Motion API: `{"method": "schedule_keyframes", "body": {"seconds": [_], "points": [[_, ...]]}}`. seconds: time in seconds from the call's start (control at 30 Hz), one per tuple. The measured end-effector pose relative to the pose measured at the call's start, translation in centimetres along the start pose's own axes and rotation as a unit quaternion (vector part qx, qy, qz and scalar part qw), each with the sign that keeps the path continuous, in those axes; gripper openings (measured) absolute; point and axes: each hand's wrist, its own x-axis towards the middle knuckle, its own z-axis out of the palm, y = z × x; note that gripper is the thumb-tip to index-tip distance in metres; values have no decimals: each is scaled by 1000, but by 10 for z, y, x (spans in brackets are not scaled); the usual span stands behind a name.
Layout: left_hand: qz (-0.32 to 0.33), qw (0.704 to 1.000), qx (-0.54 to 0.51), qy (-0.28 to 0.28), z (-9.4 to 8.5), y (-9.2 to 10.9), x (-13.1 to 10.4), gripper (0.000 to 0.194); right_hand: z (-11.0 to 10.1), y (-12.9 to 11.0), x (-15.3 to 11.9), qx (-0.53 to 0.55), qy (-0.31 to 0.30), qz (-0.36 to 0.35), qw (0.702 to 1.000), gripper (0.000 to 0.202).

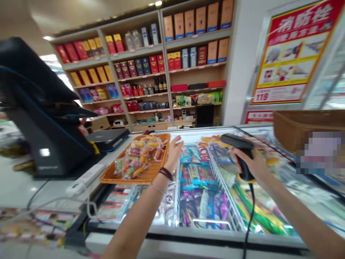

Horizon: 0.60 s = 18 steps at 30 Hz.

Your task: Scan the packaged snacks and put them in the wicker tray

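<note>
My right hand is wrapped round the handle of a black barcode scanner. The scanner's head points left, and a black cord hangs from the handle. My left hand reaches forward at the right side of an orange-brown wicker basket, fingers apart; whether it touches the rim I cannot tell. Several wrapped sausages lie in the basket, which rests on the glass top of a chest freezer. Under the glass, packaged ice creams sit between white wire dividers.
A black checkout terminal and a white power strip with cables stand at the left. On the right is a brown box. Shelves of boxed bottles line the back, beside a red wall poster.
</note>
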Motion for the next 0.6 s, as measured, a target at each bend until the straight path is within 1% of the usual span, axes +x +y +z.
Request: {"method": "schedule_keyframes", "body": {"seconds": [0.03, 0.07, 0.13, 0.17, 0.2, 0.23, 0.27, 0.33, 0.37, 0.4, 0.43, 0.47, 0.5, 0.53, 0.6], "points": [[6, 999, 27, -35, 24, -9, -3, 25, -11, -7, -2, 2, 19, -2, 1000, 45], [14, 995, 57, -77, 49, -17, -8, 22, -23, -13, -5, 1, 53, -7, 999, 45], [23, 980, 111, -161, 101, -34, -19, 20, -48, -21, -11, 2, 109, -17, 994, 46], [28, 970, 141, -198, 127, -41, -27, 22, -60, -23, -14, 2, 135, -18, 991, 46], [35, 959, 173, -223, 151, -49, -35, 27, -71, -23, -18, 1, 159, -17, 987, 47], [47, 947, 209, -240, 173, -57, -44, 36, -82, -22, -22, 0, 178, -15, 984, 48], [63, 931, 250, -259, 193, -64, -53, 49, -91, -20, -26, -2, 193, -13, 981, 49], [89, 899, 327, -276, 224, -78, -68, 76, -105, -13, -33, -3, 211, -15, 977, 51], [86, 888, 358, -275, 235, -84, -74, 87, -109, -8, -36, -4, 212, -16, 977, 52], [74, 881, 383, -269, 242, -90, -77, 92, -113, -4, -38, -5, 211, -17, 977, 53], [55, 876, 401, -262, 245, -94, -79, 93, -114, 1, -41, -8, 208, -18, 978, 53], [39, 871, 415, -259, 245, -97, -78, 89, -114, 5, -43, -13, 206, -18, 978, 53], [34, 865, 428, -259, 241, -100, -76, 82, -113, 9, -44, -18, 204, -18, 979, 53], [42, 856, 444, -263, 233, -100, -72, 72, -110, 14, -44, -21, 201, -16, 979, 53], [90, 831, 481, -265, 208, -99, -61, 55, -99, 22, -43, -19, 196, -11, 980, 51]]}}
